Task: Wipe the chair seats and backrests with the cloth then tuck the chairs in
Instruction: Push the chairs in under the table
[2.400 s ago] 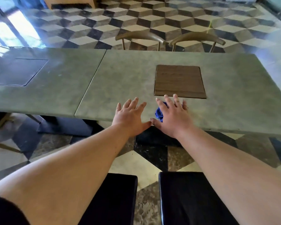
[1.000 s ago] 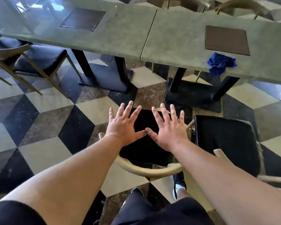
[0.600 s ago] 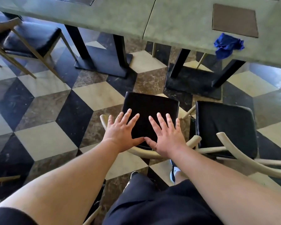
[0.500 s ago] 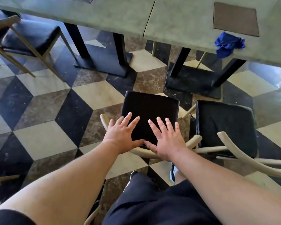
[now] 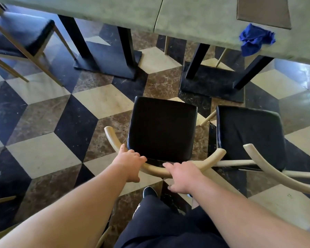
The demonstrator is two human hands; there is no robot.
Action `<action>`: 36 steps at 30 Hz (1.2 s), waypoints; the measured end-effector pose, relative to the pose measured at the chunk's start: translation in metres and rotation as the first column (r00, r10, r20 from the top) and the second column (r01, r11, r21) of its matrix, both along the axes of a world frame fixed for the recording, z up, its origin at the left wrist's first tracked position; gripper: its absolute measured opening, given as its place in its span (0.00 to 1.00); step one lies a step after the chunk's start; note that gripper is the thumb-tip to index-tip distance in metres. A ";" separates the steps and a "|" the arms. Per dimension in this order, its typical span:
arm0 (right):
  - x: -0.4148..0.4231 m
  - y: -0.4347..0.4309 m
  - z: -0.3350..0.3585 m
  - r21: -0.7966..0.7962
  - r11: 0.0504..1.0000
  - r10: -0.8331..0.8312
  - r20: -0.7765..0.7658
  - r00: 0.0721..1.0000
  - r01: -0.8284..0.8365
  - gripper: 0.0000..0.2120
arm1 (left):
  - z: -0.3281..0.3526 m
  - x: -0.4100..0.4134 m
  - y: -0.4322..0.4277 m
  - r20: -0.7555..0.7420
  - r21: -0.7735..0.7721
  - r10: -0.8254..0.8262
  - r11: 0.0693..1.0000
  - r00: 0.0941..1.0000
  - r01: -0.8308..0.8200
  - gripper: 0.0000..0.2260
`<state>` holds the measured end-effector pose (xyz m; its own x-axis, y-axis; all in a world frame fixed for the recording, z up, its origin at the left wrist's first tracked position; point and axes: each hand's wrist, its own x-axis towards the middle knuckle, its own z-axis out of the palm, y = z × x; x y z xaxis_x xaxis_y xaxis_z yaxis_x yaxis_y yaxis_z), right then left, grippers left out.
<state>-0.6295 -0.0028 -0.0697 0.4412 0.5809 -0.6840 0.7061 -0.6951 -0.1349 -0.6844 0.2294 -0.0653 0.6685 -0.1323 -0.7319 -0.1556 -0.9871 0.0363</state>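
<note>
Three black-cushioned chairs with pale curved wooden backrests stand near the green stone tabletops: one [image 5: 162,129] centred, one [image 5: 249,135] to its right, one [image 5: 16,33] far left. Two tabletops [image 5: 195,17] adjoin. One crumpled blue cloth [image 5: 254,39] lies there. Two bare hands [image 5: 131,163] show.

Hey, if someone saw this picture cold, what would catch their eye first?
Probably the two bare hands, left hand and right hand, gripping the curved pale backrest of the black-seated chair at centre. Next, the bright blue cloth draped over the green table's edge, upper right.
</note>
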 end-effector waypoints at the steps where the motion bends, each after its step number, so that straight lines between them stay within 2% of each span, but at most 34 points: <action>1: 0.001 0.000 -0.002 0.020 1.000 -0.010 0.007 1.000 0.010 0.32 | -0.002 0.003 0.000 0.014 0.015 -0.015 1.000 1.000 0.015 0.30; 3: 0.005 -0.002 -0.004 0.034 0.999 -0.038 0.004 0.999 0.037 0.21 | -0.008 0.007 0.001 0.039 0.021 -0.001 1.000 0.999 0.000 0.22; 6: 0.013 -0.006 -0.005 0.020 0.998 -0.062 0.010 0.998 0.062 0.13 | -0.014 0.016 0.005 0.022 0.024 0.043 0.999 0.999 -0.043 0.23; 8: 0.016 -0.008 -0.008 0.008 0.999 -0.054 0.021 0.998 0.054 0.10 | -0.014 0.023 0.005 -0.017 0.040 0.018 0.999 1.000 -0.017 0.18; 12: 0.018 -0.009 -0.012 0.005 0.999 -0.046 0.023 0.999 0.046 0.10 | -0.016 0.028 0.006 -0.017 0.054 -0.058 0.997 0.998 0.059 0.11; 21: 0.045 -0.011 -0.014 0.088 0.994 -0.072 0.054 0.996 0.067 0.08 | -0.018 0.054 0.007 -0.003 0.079 -0.084 0.993 0.996 0.084 0.10; 36: 0.151 -0.003 -0.025 0.161 0.984 -0.093 0.119 0.989 0.073 0.10 | -0.020 0.164 0.020 0.032 0.072 -0.066 0.995 0.997 0.063 0.12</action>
<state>-0.4787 -0.0056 -0.0947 0.5689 0.6338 -0.5240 0.6650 -0.7294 -0.1603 -0.5204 0.2490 -0.0850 0.6851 -0.1244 -0.7177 -0.2190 -0.9749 -0.0400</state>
